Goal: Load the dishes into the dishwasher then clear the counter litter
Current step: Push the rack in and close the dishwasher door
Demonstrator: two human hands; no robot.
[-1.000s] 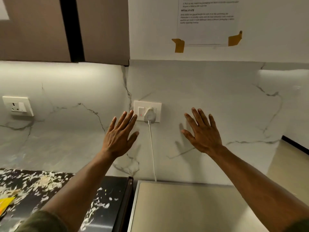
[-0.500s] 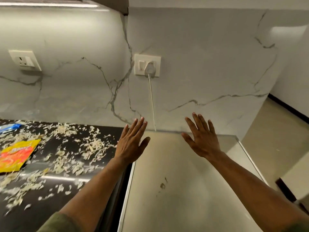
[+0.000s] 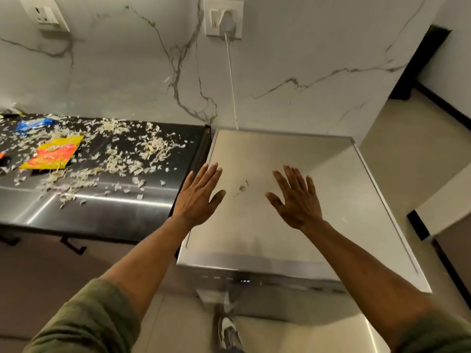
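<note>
Taking the stainless-steel dishwasher (image 3: 293,154) with its flat silver top as the landmark: well to its left, on the glossy black worktop (image 3: 107,215), a crumpled blue wrapper (image 3: 33,124) lies near the marble wall, and just in front of it a flat yellow-and-orange snack packet (image 3: 54,152). Pale shredded scraps of litter (image 3: 122,151) are strewn round both and reach nearly to the worktop's right edge, which stands just beside the dishwasher's left side. The left hand (image 3: 197,197) hovers over the dishwasher's left edge, palm down, fingers straight and slightly spread, holding nothing; the nearest scraps lie just to its left, the packets well apart from it. A small smudge (image 3: 242,188) marks the dishwasher's top between the hands. The right hand (image 3: 297,200) hovers over the middle of the top, likewise flat, spread and empty. Behind the dishwasher, a white plug in a white wall socket (image 3: 223,20) sends a thin white cable (image 3: 232,82) down the wall. Below the dishwasher's front panel, a grey shoe (image 3: 228,332) shows on the floor.
</note>
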